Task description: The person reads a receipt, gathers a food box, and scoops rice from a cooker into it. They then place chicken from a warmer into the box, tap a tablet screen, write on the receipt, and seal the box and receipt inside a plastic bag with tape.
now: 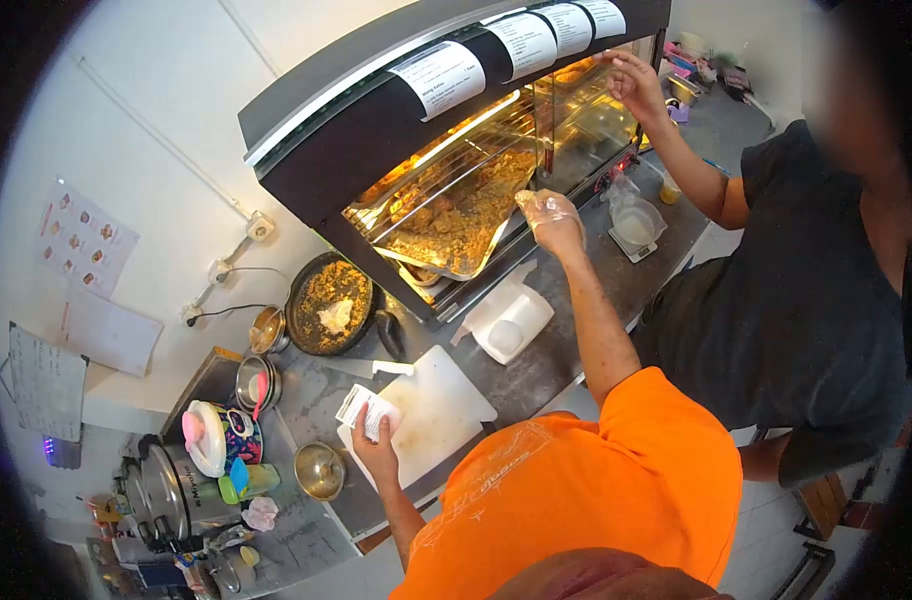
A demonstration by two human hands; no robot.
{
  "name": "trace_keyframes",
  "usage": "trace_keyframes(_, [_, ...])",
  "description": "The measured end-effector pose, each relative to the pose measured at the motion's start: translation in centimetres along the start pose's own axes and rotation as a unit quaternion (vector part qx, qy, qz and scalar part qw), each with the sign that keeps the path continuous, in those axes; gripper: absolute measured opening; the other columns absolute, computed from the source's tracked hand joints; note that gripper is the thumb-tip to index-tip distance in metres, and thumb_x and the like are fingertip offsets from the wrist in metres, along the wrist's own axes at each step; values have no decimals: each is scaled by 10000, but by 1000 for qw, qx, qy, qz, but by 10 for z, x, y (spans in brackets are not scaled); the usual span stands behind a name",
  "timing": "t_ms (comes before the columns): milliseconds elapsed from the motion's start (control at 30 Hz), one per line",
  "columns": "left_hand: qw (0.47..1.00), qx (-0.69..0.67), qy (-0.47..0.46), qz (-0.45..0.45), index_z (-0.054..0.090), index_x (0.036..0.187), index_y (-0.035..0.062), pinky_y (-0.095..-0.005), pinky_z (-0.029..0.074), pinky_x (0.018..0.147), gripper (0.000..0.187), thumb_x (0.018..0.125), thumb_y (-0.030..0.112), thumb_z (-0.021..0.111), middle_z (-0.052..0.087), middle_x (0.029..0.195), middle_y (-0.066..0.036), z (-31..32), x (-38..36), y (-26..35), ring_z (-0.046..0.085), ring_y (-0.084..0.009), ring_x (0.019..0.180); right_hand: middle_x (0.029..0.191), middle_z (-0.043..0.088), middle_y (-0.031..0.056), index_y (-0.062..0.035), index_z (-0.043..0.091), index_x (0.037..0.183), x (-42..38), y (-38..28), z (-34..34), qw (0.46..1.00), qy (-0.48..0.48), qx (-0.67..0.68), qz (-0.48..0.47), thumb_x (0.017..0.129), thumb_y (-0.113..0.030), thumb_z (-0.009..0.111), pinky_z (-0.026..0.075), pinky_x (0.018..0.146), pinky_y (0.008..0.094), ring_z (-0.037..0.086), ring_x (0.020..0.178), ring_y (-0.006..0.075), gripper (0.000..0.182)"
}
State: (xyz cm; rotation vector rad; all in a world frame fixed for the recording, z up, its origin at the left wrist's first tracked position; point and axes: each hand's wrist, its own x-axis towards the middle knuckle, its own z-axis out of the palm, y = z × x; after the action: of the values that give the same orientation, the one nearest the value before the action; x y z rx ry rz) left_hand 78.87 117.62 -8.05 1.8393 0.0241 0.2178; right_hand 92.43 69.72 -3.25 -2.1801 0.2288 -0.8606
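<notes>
My left hand (pixel 379 455) is closed on a small printed paper (pixel 368 411) above the white cutting board (pixel 446 400). A clear plastic glove covers my right hand (pixel 556 224), which is closed on a small yellowish piece of food (pixel 525 199). This hand is in front of the lit display warmer (pixel 346 180), beside its opening. Inside the warmer, a lined tray (pixel 456 245) holds browned food and crumbs. Below my right hand, an open white container (pixel 521 310) with a pale rounded item inside stands on the counter. A white-handled knife (pixel 391 368) lies at the board's upper edge.
A black pan (pixel 298 325) of crumbs stands left of the warmer, near metal bowls (pixel 320 470) and a rice cooker (pixel 208 440). Another person in dark clothes (pixel 776 290) stands at right, one hand raised to the warmer. A scale (pixel 636 240) holds a bowl.
</notes>
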Motion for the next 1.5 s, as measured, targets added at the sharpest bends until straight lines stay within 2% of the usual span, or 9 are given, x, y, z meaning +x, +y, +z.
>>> trace_keyframes(33, [1000, 5, -2, 1, 585, 1311, -5, -318, 479, 954, 413, 905, 22, 654, 594, 1253, -136, 1, 0, -2, 591, -195, 1111, 724, 597, 107, -44, 649, 855, 1, 1, -1, 998, 20, 65, -19, 931, -111, 588, 441, 600, 339, 547, 653, 165, 119])
trace_keyframes(133, [1000, 20, -9, 7, 587, 1308, -4, -315, 485, 942, 409, 906, 24, 654, 607, 1236, -137, 3, 3, -2, 597, -192, 1096, 909, 696, 152, -119, 714, 935, 1, -27, -11, 995, -4, -10, 103, 895, -334, 635, 523, 736, 454, 646, 851, 386, 233])
trace_keyframes(267, [999, 35, -12, 26, 594, 1299, -4, -320, 481, 945, 400, 906, 28, 656, 614, 1223, -138, 5, 5, 1, 602, -193, 1086, 887, 698, 141, -135, 712, 880, 8, -46, 0, 1000, 15, -17, -6, 851, -266, 676, 540, 726, 428, 659, 835, 365, 139])
trace_keyframes(400, [999, 36, -1, 32, 597, 1298, -2, -329, 471, 960, 400, 904, 32, 657, 603, 1223, -138, 1, 5, -4, 598, -202, 1093, 855, 695, 135, -110, 693, 838, 19, -66, 4, 986, -16, -145, -74, 847, -260, 678, 541, 728, 424, 664, 826, 357, 150])
trace_keyframes(500, [999, 37, 9, 18, 594, 1301, -4, -336, 464, 970, 406, 902, 34, 657, 586, 1235, -139, -3, 0, 1, 588, -212, 1111, 825, 692, 130, -103, 678, 792, 16, -48, 26, 993, 29, -83, -83, 831, -276, 700, 538, 718, 422, 669, 819, 350, 180])
trace_keyframes(700, [999, 45, 20, 14, 595, 1300, -5, -337, 459, 976, 407, 900, 38, 656, 577, 1249, -137, -8, -5, -2, 579, -223, 1130, 776, 657, 135, -87, 661, 762, 14, -90, 7, 979, -53, -147, -130, 825, -232, 673, 507, 684, 450, 639, 773, 363, 158])
trace_keyframes(1300, [998, 60, 17, 19, 582, 1313, -20, -348, 459, 980, 414, 911, 52, 650, 586, 1270, -153, -12, -10, -1, 579, -228, 1137, 790, 697, 166, -79, 726, 778, 24, -111, 22, 940, -179, -253, -143, 894, -344, 601, 507, 756, 465, 676, 822, 354, 315])
trace_keyframes(1400, [998, 62, 21, 9, 582, 1313, -21, -349, 459, 975, 414, 912, 57, 649, 590, 1261, -156, -12, -13, 2, 582, -229, 1132, 967, 718, 151, -110, 748, 921, 27, -121, 19, 921, -253, -278, -96, 915, -386, 548, 488, 864, 462, 675, 956, 328, 341])
trace_keyframes(1500, [999, 48, 22, 6, 585, 1310, -17, -349, 458, 975, 407, 915, 63, 647, 590, 1261, -156, -11, -14, 4, 585, -228, 1127, 1002, 710, 154, -95, 730, 911, 25, -106, 27, 935, -214, -256, -116, 900, -416, 559, 435, 935, 500, 640, 1015, 354, 364])
